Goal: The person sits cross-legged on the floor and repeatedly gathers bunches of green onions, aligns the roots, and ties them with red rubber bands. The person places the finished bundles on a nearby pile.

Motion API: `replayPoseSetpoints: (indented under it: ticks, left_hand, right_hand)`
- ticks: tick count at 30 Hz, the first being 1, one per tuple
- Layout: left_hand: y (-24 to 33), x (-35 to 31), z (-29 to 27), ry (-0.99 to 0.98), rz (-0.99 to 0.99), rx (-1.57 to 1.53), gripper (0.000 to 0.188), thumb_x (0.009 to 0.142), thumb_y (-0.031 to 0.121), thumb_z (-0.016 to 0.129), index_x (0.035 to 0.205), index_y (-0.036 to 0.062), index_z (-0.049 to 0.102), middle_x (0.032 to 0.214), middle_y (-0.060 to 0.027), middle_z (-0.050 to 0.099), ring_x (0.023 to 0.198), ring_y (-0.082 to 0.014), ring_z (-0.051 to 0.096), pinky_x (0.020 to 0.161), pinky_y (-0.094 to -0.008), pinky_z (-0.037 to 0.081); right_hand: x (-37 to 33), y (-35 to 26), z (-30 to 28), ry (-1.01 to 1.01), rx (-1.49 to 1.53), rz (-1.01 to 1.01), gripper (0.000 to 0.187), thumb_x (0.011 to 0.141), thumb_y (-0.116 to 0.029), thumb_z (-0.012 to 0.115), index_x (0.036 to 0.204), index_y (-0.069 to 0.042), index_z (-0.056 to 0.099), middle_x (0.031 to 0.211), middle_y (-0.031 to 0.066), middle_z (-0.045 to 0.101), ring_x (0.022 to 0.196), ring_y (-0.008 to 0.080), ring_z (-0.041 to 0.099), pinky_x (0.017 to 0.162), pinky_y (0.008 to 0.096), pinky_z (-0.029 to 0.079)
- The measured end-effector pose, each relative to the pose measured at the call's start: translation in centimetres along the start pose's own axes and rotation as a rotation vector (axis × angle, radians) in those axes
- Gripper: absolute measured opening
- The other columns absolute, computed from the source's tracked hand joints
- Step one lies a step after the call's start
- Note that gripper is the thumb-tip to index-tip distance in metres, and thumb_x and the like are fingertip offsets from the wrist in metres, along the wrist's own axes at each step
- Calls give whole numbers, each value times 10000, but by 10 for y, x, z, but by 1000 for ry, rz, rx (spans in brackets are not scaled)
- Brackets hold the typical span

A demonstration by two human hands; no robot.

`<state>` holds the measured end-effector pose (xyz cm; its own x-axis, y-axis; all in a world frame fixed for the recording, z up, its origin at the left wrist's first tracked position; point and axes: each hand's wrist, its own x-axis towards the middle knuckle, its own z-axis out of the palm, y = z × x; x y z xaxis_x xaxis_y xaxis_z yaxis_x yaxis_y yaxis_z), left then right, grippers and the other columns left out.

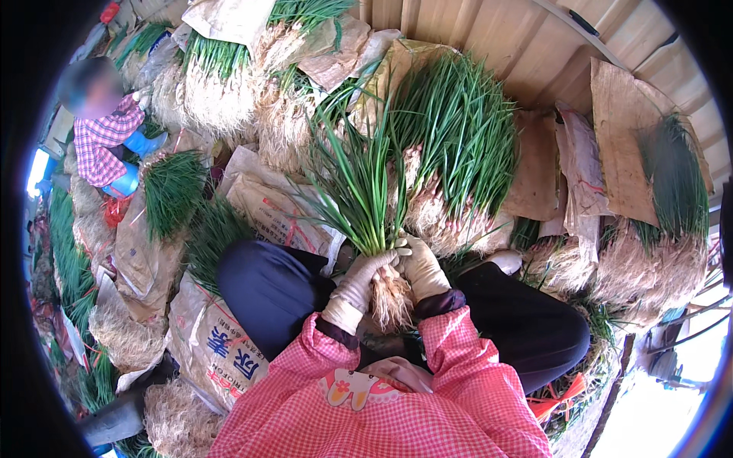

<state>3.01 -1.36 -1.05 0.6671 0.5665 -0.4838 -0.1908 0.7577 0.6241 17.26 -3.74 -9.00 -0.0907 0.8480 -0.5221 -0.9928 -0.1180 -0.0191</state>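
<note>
I hold a bunch of scallions upright between my knees, its long green leaves fanning away from me and its pale, stringy roots hanging toward my lap. My left hand, in a pale glove, is closed round the bunch's left side just above the roots. Against the right side, my gloved right hand grips the same bunch, its fingertips meeting the left hand's. Just beyond lies a big heap of scallions, roots turned toward me. Parts of the fingers are hidden by the stems and gloves.
Printed woven sacks lie by my left knee. More root-on bundles line the far side; others lean at the right under brown sheets. Orange-red plastic strips sit by my right knee. Another person works at far left. A corrugated wall stands behind.
</note>
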Motion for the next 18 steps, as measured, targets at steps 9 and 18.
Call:
replayPoseSetpoints:
  ticks: [9, 18]
  left_hand:
    - [31, -16, 16, -119, 67, -355, 162, 823, 93, 616, 968, 84, 544, 810, -44, 574, 868, -243, 588, 849, -423, 462]
    - [5, 17, -17, 142, 22, -39, 117, 800, 158, 619, 869, 68, 588, 622, -17, 571, 529, -146, 557, 544, -291, 490]
  right_hand:
    - [-14, -51, 51, 357, -2395, 444, 253, 880, -180, 484, 1083, -63, 580, 979, 94, 632, 724, 188, 622, 678, 331, 516]
    - [73, -116, 80, 746, -1847, -608, 502, 806, -400, 618, 985, 66, 566, 837, 199, 631, 823, 271, 617, 767, 355, 485]
